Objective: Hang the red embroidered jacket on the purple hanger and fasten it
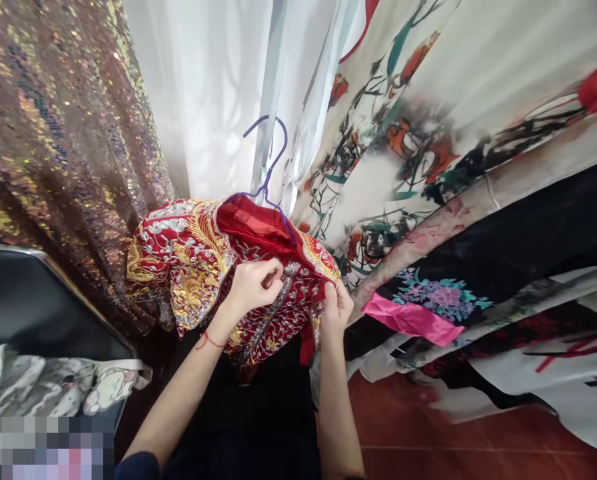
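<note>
A red jacket (193, 257) thick with gold and silver embroidery hangs on a purple wire hanger (271, 167) in front of me. My left hand (252, 285) pinches the jacket's front edge near the middle, fingers closed on the cloth. A thin red string circles that wrist. My right hand (336, 308) grips the jacket's right front edge lower down, fingers curled around the fabric. Both hands sit close together at the garment's opening.
A brown sequinned garment (53, 133) hangs at left, white sheer fabric (203, 87) behind, and cream robes with painted flowers (428, 133) at right. A pink lining (408, 320) shows below them. A dark case (28, 300) sits lower left. The floor has red tiles (453, 440).
</note>
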Available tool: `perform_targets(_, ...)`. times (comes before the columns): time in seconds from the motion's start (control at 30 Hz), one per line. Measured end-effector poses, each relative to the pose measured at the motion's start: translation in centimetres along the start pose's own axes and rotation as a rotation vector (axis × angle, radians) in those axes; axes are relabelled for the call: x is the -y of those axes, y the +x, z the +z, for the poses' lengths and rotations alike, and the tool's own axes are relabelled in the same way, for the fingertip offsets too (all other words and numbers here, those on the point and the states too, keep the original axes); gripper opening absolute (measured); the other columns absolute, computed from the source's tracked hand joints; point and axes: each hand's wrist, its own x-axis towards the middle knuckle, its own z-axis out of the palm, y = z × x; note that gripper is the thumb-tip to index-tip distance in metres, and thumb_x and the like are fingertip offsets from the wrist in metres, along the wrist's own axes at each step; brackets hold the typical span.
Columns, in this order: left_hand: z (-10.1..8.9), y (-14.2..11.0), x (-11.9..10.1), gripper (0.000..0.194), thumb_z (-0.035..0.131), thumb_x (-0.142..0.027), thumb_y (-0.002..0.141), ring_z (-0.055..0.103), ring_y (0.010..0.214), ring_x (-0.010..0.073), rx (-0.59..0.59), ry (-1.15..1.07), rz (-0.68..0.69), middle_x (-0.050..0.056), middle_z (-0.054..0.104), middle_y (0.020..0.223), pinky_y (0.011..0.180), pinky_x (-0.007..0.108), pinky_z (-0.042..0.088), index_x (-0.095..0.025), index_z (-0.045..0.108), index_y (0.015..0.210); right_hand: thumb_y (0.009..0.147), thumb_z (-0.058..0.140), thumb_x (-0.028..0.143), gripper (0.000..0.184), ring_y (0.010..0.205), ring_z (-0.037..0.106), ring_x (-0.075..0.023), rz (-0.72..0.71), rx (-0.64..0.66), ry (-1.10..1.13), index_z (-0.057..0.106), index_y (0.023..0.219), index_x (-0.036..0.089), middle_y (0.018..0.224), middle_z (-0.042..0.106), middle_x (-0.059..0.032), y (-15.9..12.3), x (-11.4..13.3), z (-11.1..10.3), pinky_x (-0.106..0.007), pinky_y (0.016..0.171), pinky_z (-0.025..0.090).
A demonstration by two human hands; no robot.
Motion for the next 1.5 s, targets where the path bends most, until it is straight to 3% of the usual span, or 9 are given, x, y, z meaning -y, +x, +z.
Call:
perform_targets(0.13, 2.2, 2.6, -0.8, 0.021, 0.064, -0.033, 0.086, 0.068, 0.079, 0.0170, 0.041, 0.059, -0.157, 0.001, 0.072, 0.088, 0.066, 0.026, 0.043, -0.020, 0.063, 0.102, 0.100, 0.042, 0.049, 0.037, 0.052, 0.037, -0.0129, -0.009, -0.051, -0.013, 0.052, 0.077, 0.022, 0.060, 0.038, 0.0052, -0.1, -0.6, 1.2, -0.028, 0.054, 0.035)
perform_targets(0.37, 4.7, 5.1, -0.6, 0.006, 0.067, -0.026, 0.079, 0.071, 0.081, 0.0230, -0.025, 0.199, -0.495, 0.004, 0.075, 0.084, 0.060, 0.030, 0.032, -0.023, 0.064, 0.083, 0.098, 0.042, 0.037, 0.034, 0.065, 0.046, -0.0203, -0.250, -0.166, -0.358, 0.042, 0.066, 0.026, 0.057, 0.042, 0.0011, 0.4, -1.4, 3.8, -0.033, 0.065, 0.039)
perform_targets(0.5, 4.3, 5.8, -0.2, 0.009, 0.062, -0.028, 0.083, 0.072, 0.084, 0.0276, 0.038, 0.213, -0.612, 0.008, 0.078, 0.087, 0.061, 0.031, 0.031, -0.024, 0.070, 0.085, 0.099, 0.045, 0.031, 0.037, 0.059, 0.041, -0.0178, -0.331, -0.132, -0.393, 0.036, 0.064, 0.027, 0.055, 0.038, 0.0035, 0.1, 0.3, 2.5, -0.031, 0.064, 0.038)
perform_targets(0.77, 3.8, 5.3, 1.7, 0.015, 0.062, -0.023, 0.081, 0.073, 0.088, 0.0264, 0.093, 0.035, -0.487, 0.009, 0.078, 0.089, 0.073, 0.030, 0.046, -0.020, 0.073, 0.090, 0.103, 0.042, 0.026, 0.037, 0.055, 0.044, -0.0158, -0.362, -0.050, -0.381, 0.042, 0.066, 0.025, 0.055, 0.041, 0.0040, -1.7, 5.7, 2.4, -0.030, 0.061, 0.037)
perform_targets(0.97, 3.6, 0.4, 3.8, 0.047, 0.045, -0.051, 0.092, 0.064, 0.119, 0.0269, -0.025, -0.489, -0.267, 0.015, 0.072, 0.120, 0.103, 0.043, 0.050, -0.016, 0.068, 0.114, 0.105, 0.037, 0.025, 0.032, 0.055, 0.051, -0.0169, -0.459, 0.313, -0.676, 0.053, 0.078, 0.022, 0.062, 0.059, 0.0009, -1.6, 3.8, 4.8, -0.032, 0.071, 0.038)
perform_targets(1.13, 3.2, -1.5, 2.0, 0.041, 0.068, -0.057, 0.082, 0.066, 0.089, 0.0225, -0.001, -0.612, -0.400, 0.007, 0.072, 0.087, 0.089, 0.037, 0.054, -0.016, 0.067, 0.086, 0.101, 0.039, 0.016, 0.024, 0.067, 0.061, -0.0182, -0.464, 0.545, -0.745, 0.062, 0.094, 0.018, 0.077, 0.070, -0.0034, -0.6, 4.6, 4.4, -0.033, 0.079, 0.040)
perform_targets(1.23, 2.9, -1.7, 1.7, 0.044, 0.067, -0.057, 0.084, 0.058, 0.065, 0.0154, -0.028, -0.651, -0.537, 0.000, 0.061, 0.065, 0.074, 0.032, 0.054, -0.018, 0.057, 0.067, 0.100, 0.046, 0.023, 0.026, 0.059, 0.056, -0.0137, -0.485, 0.664, -0.523, 0.060, 0.078, 0.021, 0.066, 0.065, 0.0023, 0.1, 6.1, 2.4, -0.029, 0.074, 0.040)
perform_targets(1.4, 2.2, -2.5, 3.1, 0.043, 0.070, -0.060, 0.081, 0.068, 0.087, 0.0222, 0.002, -0.739, -0.513, 0.004, 0.072, 0.080, 0.089, 0.037, 0.056, -0.017, 0.070, 0.080, 0.100, 0.048, 0.035, 0.031, 0.066, 0.054, -0.0145, -0.284, -0.072, -0.261, 0.053, 0.072, 0.022, 0.067, 0.059, 0.0007, 4.4, 7.0, -0.7, -0.029, 0.071, 0.042)
perform_targets(1.5, 1.3, -3.0, 3.6, 0.049, 0.073, -0.065, 0.075, 0.070, 0.097, 0.0272, 0.012, -0.809, -0.514, 0.008, 0.077, 0.090, 0.094, 0.042, 0.055, -0.017, 0.076, 0.089, 0.095, 0.053, 0.040, 0.024, 0.076, 0.059, -0.0155, -0.214, 0.112, -0.198, 0.056, 0.079, 0.022, 0.077, 0.062, -0.0007, 8.5, 6.3, -0.1, -0.031, 0.078, 0.045)
